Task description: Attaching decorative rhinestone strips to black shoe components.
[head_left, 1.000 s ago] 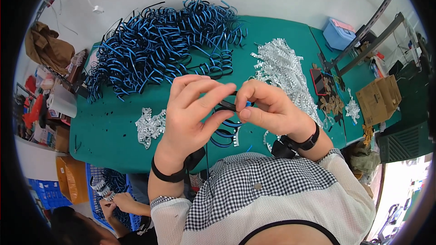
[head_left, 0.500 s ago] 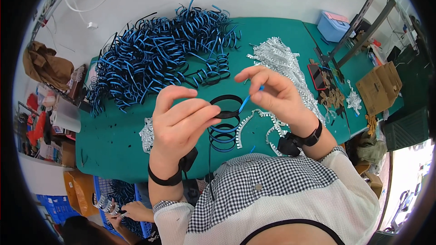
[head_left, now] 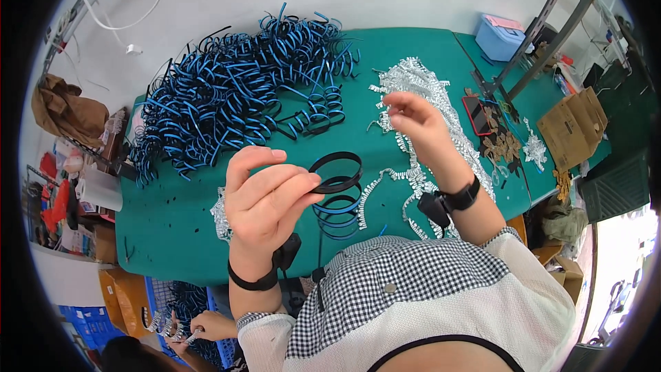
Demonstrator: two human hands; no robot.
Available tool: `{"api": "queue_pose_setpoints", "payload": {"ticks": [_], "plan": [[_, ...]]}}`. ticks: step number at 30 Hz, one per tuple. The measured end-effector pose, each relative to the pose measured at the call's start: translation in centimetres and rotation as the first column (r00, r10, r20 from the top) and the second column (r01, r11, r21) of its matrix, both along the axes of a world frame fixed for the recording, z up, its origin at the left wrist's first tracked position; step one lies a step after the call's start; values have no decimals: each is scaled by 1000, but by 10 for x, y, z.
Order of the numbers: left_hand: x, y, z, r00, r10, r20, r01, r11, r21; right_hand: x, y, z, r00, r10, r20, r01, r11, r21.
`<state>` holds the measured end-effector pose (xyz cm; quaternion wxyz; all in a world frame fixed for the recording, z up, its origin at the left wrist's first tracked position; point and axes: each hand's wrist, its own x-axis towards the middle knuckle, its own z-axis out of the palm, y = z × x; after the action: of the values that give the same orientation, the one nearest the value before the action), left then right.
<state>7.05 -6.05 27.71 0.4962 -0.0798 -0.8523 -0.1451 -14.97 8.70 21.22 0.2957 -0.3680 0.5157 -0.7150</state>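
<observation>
My left hand [head_left: 265, 200] pinches a coiled black and blue strip [head_left: 337, 158] between thumb and fingers. Its loops hang down in a loose spiral above the green table, just right of that hand. Apart from the coil, my right hand [head_left: 423, 127] is raised over the edge of a heap of silvery white fringed strips [head_left: 413, 76]. A gap shows between its thumb and forefinger, with nothing visible in it. Farther back on the left lies a big tangled pile of black and blue curled strips [head_left: 227, 89].
The green table [head_left: 172, 234] also bears a red-edged phone [head_left: 476, 116], brown leaf-shaped pieces [head_left: 505, 148] and a cardboard box [head_left: 571, 131]. A light blue box [head_left: 502, 38] sits behind a metal post. At lower left, another person's hands [head_left: 206, 327] work over a blue basket.
My right hand has let go of the blue strip end and moved up and right, away from the coil. My left hand, still holding the coil, has shifted slightly left and down.
</observation>
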Motion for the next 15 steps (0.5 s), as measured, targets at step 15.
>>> {"api": "queue_pose_setpoints", "payload": {"ticks": [15], "plan": [[-18,2,-10,984,-175,-26,177,977,118,42,-12,28,795,-17,-606,-132,971,-201]]}}
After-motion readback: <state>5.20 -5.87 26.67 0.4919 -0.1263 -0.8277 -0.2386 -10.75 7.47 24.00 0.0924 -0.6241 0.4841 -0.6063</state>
